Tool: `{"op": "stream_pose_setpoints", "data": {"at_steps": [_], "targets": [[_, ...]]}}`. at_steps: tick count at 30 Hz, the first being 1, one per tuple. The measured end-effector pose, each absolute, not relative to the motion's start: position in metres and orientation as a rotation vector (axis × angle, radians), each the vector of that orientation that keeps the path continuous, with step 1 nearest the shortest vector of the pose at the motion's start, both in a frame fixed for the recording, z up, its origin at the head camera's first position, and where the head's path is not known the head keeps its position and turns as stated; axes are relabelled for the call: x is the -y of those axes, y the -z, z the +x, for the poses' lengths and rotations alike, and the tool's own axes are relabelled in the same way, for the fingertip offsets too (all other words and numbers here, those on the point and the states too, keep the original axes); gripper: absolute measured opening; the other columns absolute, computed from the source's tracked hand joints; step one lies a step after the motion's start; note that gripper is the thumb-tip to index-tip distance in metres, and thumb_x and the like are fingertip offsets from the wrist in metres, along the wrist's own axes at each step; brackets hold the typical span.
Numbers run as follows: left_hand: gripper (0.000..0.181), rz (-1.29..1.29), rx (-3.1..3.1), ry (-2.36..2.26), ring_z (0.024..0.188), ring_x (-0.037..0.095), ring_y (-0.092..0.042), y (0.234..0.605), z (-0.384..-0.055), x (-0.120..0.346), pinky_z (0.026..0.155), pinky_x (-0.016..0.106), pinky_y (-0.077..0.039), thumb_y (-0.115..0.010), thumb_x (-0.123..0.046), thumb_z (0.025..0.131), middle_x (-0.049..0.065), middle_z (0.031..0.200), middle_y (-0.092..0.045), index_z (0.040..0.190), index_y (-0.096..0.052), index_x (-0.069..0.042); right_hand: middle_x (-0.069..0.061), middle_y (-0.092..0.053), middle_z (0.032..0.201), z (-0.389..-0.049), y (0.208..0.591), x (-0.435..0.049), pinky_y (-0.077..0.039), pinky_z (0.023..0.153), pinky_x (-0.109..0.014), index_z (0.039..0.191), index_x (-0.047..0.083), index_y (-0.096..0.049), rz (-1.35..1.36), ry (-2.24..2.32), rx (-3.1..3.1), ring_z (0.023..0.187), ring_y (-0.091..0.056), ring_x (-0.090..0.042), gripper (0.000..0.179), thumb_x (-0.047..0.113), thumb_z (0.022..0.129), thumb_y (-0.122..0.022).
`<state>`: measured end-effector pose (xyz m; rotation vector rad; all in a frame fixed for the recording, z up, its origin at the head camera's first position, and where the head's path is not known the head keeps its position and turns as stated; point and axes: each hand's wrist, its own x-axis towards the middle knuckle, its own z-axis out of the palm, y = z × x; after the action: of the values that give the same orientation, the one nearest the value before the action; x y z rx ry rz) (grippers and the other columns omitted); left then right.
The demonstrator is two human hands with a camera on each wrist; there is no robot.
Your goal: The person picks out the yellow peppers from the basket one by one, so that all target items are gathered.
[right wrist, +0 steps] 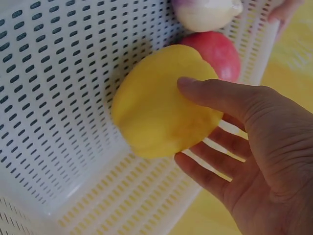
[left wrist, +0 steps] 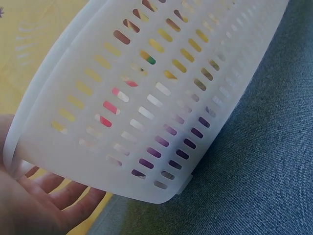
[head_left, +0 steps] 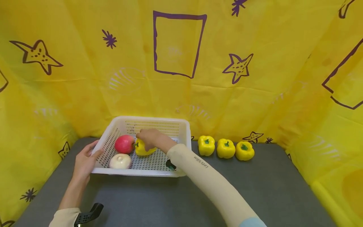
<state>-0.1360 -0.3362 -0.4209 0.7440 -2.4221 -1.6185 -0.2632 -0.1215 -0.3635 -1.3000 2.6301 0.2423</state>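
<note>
A white perforated plastic basket [head_left: 141, 172] stands on the dark table. My left hand [head_left: 86, 160] grips its left end at the rim; the left wrist view shows the fingers [left wrist: 80, 208] curled at the basket's corner. Inside the basket, my right hand [head_left: 153, 138] holds a yellow bell pepper [head_left: 140, 149]. In the right wrist view the thumb lies on the pepper's near side and the fingertips sit against its edge. Beside that pepper lie a pinkish-red round fruit [head_left: 123, 144] and a white-and-purple turnip [head_left: 120, 161].
Three more yellow bell peppers [head_left: 206, 145] stand in a row to the right of the basket. The grey table [head_left: 136, 201] extends in front of it. Yellow printed cloth [head_left: 127, 85] hangs behind and at both sides.
</note>
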Motion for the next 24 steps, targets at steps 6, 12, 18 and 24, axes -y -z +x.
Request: {"op": "stream_pose_setpoints", "data": {"at_steps": [6, 12, 18, 24], "targets": [[0.06, 0.712, 2.427, 1.613, 0.08, 0.001, -0.059, 0.427, -0.134, 0.336, 0.067, 0.025, -0.05, -0.056, -0.034, 0.099, 0.022, 0.139, -0.052, 0.152, -0.036, -0.013, 0.003, -0.057, 0.123, -0.261, 0.355, 0.11, -0.045, 0.093, -0.026, 0.139, 0.019, -0.053, -1.331, -0.236, -2.639, 0.099, -0.053, -0.012, 0.062, 0.024, 0.083, -0.079], [0.06, 0.718, 2.399, 1.626, 0.079, 0.0, -0.059, 0.429, -0.134, 0.335, 0.066, 0.024, -0.05, -0.058, -0.032, 0.098, 0.017, 0.134, -0.057, 0.152, -0.038, -0.013, 0.0, -0.057, 0.129, -0.263, 0.34, 0.09, -0.044, 0.096, -0.026, 0.142, 0.016, -0.051, -1.359, -0.192, -2.664, 0.108, -0.054, -0.013, 0.065, 0.025, 0.083, -0.078], [0.06, 0.727, 2.395, 1.622, 0.078, -0.001, -0.059, 0.426, -0.134, 0.338, 0.065, 0.024, -0.051, -0.059, -0.032, 0.098, 0.004, 0.123, -0.062, 0.151, -0.038, -0.013, -0.001, -0.054, 0.134, -0.27, 0.331, 0.076, -0.044, 0.098, -0.03, 0.144, 0.015, -0.048, -1.371, -0.145, -2.682, 0.115, -0.054, -0.015, 0.068, 0.025, 0.084, -0.077], [0.061, 0.725, 2.406, 1.616, 0.078, -0.001, -0.059, 0.423, -0.137, 0.337, 0.065, 0.024, -0.051, -0.058, -0.032, 0.098, 0.017, 0.135, -0.056, 0.152, -0.037, -0.013, -0.002, -0.052, 0.137, -0.271, 0.325, 0.06, -0.044, 0.099, -0.031, 0.145, 0.014, -0.047, -1.358, -0.055, -2.689, 0.117, -0.054, -0.017, 0.07, 0.026, 0.084, -0.078]]}}
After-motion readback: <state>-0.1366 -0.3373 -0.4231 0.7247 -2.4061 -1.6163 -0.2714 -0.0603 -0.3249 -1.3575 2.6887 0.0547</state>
